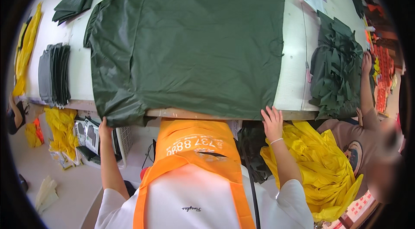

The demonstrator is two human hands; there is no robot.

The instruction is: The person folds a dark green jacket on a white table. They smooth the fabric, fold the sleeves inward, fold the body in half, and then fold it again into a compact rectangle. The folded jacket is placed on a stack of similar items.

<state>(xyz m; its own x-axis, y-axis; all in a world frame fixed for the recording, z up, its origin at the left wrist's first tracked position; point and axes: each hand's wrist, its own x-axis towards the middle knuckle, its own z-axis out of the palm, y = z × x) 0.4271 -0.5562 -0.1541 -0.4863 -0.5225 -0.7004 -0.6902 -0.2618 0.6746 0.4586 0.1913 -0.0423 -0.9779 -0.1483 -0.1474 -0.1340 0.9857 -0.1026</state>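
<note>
White and broad, the worktable (294, 77) fills the upper part of the view, its near edge bowed along the person's waist. Spread across its middle is the dark green cloth (207, 47), thin and faintly glossy, rumpled all over; a long seam line runs down its left part, the left border is ruffled and crinkled, the right border fairly straight, and the near left corner droops over the table's edge. Below the table, beside the right forearm, bulges a yellow fabric heap (320, 168). Farther right on the tabletop sits a tangled bundle of green strips (337, 64), touched by another person's hand (366, 62). At left stands a neat dark stack (54, 74). Smallest are the person's hands: the left hand (104, 129) pinches the drooping corner, while the right hand (272, 124) rests, fingers spread and unclenched, against the near right corner
</note>
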